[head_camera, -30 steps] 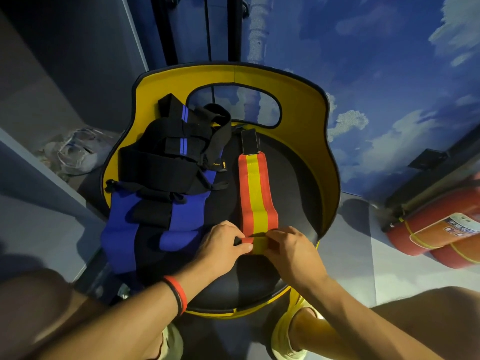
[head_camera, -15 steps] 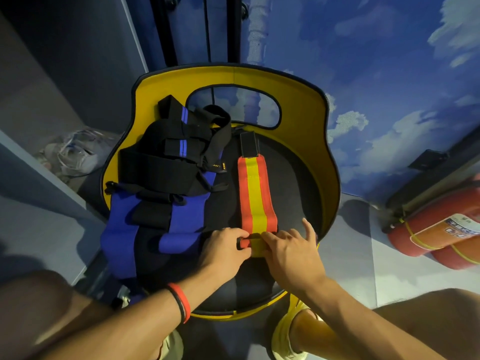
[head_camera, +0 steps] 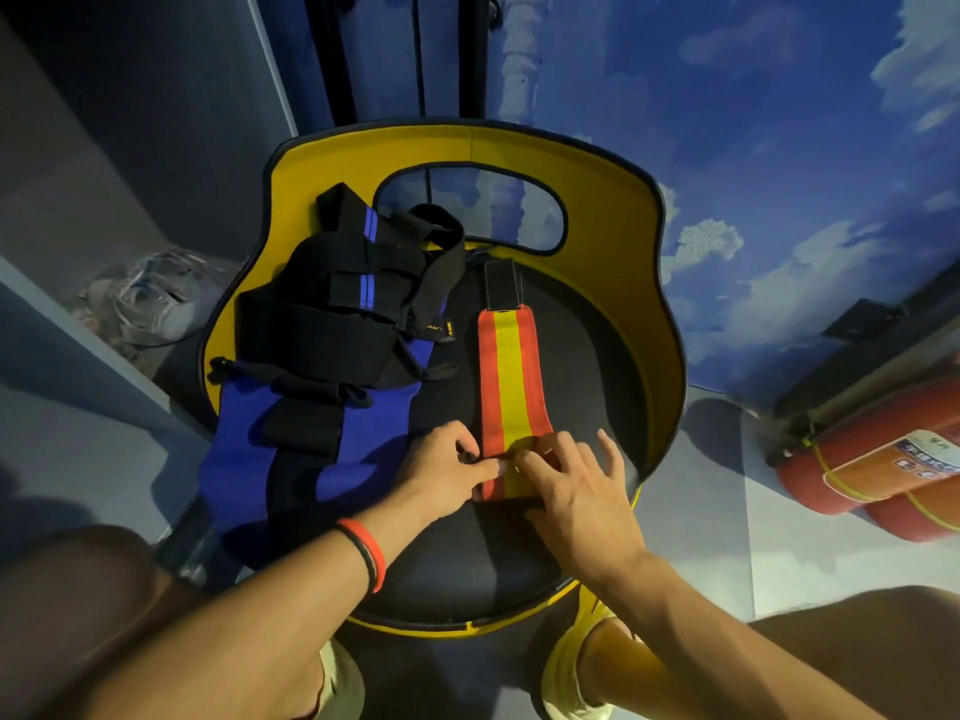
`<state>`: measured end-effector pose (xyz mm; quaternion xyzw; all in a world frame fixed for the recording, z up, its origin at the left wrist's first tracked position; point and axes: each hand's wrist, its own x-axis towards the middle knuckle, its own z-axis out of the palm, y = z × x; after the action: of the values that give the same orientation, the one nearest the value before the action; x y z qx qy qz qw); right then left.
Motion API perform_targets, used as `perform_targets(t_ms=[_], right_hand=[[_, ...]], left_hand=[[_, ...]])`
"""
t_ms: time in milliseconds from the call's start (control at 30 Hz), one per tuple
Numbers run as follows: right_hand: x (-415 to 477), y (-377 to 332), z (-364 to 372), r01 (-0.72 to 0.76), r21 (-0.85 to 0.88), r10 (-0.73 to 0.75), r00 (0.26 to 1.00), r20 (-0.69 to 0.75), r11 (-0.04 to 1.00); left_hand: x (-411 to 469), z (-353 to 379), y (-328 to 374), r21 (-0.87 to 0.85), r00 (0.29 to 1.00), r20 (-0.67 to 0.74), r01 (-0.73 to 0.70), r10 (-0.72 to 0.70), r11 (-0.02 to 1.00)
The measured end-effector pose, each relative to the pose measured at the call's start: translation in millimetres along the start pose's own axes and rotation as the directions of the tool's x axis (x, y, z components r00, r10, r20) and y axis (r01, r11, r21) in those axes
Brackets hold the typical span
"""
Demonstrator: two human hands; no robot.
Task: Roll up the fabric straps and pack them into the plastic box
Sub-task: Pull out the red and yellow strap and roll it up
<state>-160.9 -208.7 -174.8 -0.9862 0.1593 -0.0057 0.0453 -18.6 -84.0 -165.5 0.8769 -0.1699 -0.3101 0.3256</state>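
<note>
A red strap with a yellow middle stripe (head_camera: pixel 511 376) lies lengthwise on the black seat of a chair, its black end tab (head_camera: pixel 502 291) pointing away from me. Its near end is folded into a small roll under my fingers. My left hand (head_camera: pixel 441 472) pinches the roll's left side. My right hand (head_camera: pixel 576 485) holds the right side, some fingers spread over the strap. A pile of black and blue straps (head_camera: pixel 322 345) fills the seat's left half. No plastic box is in view.
The chair has a yellow curved back (head_camera: pixel 613 210) with an oval opening. Red fire extinguishers (head_camera: pixel 878 459) lie on the floor at the right. A crumpled clear plastic bag (head_camera: pixel 150 298) sits by the wall at the left. My knees frame the bottom.
The roll at the near end of the red and yellow strap has grown slightly and moved away from me. My right fingers have spread wider over the strap.
</note>
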Motion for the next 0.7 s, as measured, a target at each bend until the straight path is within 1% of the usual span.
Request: perform_targets(t_ms=[100, 133, 167, 200, 233, 267, 300, 333, 367, 400, 433, 533, 633, 700], right_hand=[[9.9, 7.1, -1.8, 0.056, -0.046, -0.059, 0.996, -0.062, 0.997], [13.5, 8.6, -4.2, 0.069, -0.049, -0.072, 0.996, -0.057, 0.996], [16.0, 9.6, -7.3, 0.077, -0.046, -0.079, 0.996, -0.037, 0.996], [17.9, 10.0, -10.5, 0.087, -0.048, -0.087, 0.996, -0.011, 0.995], [18.8, 10.5, -13.3, 0.1, -0.056, -0.1, 0.995, 0.016, 0.993], [19.5, 10.9, -16.0, 0.115, -0.057, -0.113, 0.993, 0.045, 0.992], [20.3, 11.9, -19.0, 0.128, -0.045, -0.124, 0.99, 0.07, 0.991], [21.3, 13.3, -22.7, 0.134, -0.021, -0.131, 0.987, 0.096, 0.991], [22.5, 14.6, -26.3, 0.136, 0.002, -0.135, 0.983, 0.126, 0.991], [23.7, 15.7, -29.9, 0.14, 0.018, -0.141, 0.978, 0.156, 0.99], [24.5, 17.1, -32.5, 0.147, 0.026, -0.15, 0.971, 0.185, 0.989], [25.0, 20.9, -36.0, 0.159, 0.067, -0.171, 0.949, 0.264, 0.985], [27.5, 23.4, -34.6, 0.158, 0.124, -0.189, 0.933, 0.307, 0.98], [30.6, 25.1, -33.8, 0.137, 0.159, -0.183, 0.928, 0.324, 0.978]], left_hand=[[0.6, 0.5, 2.5, -0.032, 1.0, 0.009, -0.008, 0.008, 0.999], [-0.4, 0.5, 3.8, -0.007, 1.0, 0.003, -0.019, 0.019, 1.0], [-2.4, -0.2, 5.8, 0.06, 0.999, -0.014, -0.047, 0.048, 0.997], [-5.0, -1.4, 7.6, 0.173, 0.994, -0.042, -0.093, 0.102, 0.98], [-8.1, -2.7, 9.9, 0.308, 0.979, -0.075, -0.158, 0.189, 0.938], [-11.1, -4.0, 12.3, 0.426, 0.947, -0.096, -0.239, 0.307, 0.872], [-13.2, -4.8, 14.3, 0.501, 0.897, -0.093, -0.333, 0.433, 0.799], [-14.6, -4.9, 16.7, 0.529, 0.844, -0.06, -0.425, 0.532, 0.735], [-16.0, -3.5, 17.3, 0.532, 0.806, -0.002, -0.501, 0.592, 0.683], [-16.2, -0.8, 16.7, 0.522, 0.783, 0.055, -0.552, 0.62, 0.651], [-15.8, 2.7, 14.4, 0.51, 0.782, 0.1, -0.571, 0.615, 0.643], [-12.4, 9.7, 4.9, 0.515, 0.823, 0.177, -0.545, 0.54, 0.662], [-10.7, 9.0, -1.3, 0.574, 0.826, 0.269, -0.551, 0.495, 0.606], [-11.3, 7.7, -2.2, 0.587, 0.824, 0.293, -0.556, 0.486, 0.589]])
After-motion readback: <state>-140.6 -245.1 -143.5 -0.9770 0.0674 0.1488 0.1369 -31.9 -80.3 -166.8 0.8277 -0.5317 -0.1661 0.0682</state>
